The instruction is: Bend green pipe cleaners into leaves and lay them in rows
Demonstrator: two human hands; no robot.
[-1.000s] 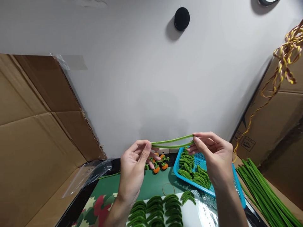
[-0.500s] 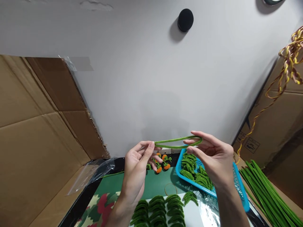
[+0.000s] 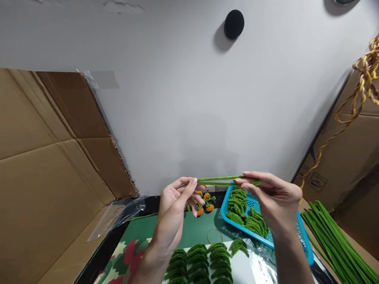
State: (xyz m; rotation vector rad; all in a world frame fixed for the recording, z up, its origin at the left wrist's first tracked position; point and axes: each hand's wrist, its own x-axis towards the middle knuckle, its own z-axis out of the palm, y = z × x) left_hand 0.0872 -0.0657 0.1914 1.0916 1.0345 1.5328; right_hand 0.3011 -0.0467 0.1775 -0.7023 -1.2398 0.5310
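A green fuzzy pipe cleaner (image 3: 219,181), bent into a long narrow loop, stretches between my hands above the table. My left hand (image 3: 177,201) pinches its left end between thumb and forefinger, the other fingers loosely curled. Around the rounded right end, the thumb and fingers of my right hand (image 3: 272,197) press the two strands closer together. Below lie rows of curved dark green pipe-cleaner pieces (image 3: 197,262) on a white sheet. Behind my right hand, a blue plastic basket (image 3: 222,215) holds several bundles of green looped pieces (image 3: 237,199).
Small orange pumpkin shapes (image 3: 209,207) with green tops lie at the back of the green mat (image 3: 142,230). A thin ring (image 3: 214,236) rests on it. Long green stems (image 3: 340,240) lie at right. Cardboard panels (image 3: 53,189) flank the table; twisted yellow-brown cord (image 3: 368,75) hangs right.
My right hand has moved slightly right and down, and its fingers have closed more on the loop's end. The loop looks narrower. My left hand keeps its pinch.
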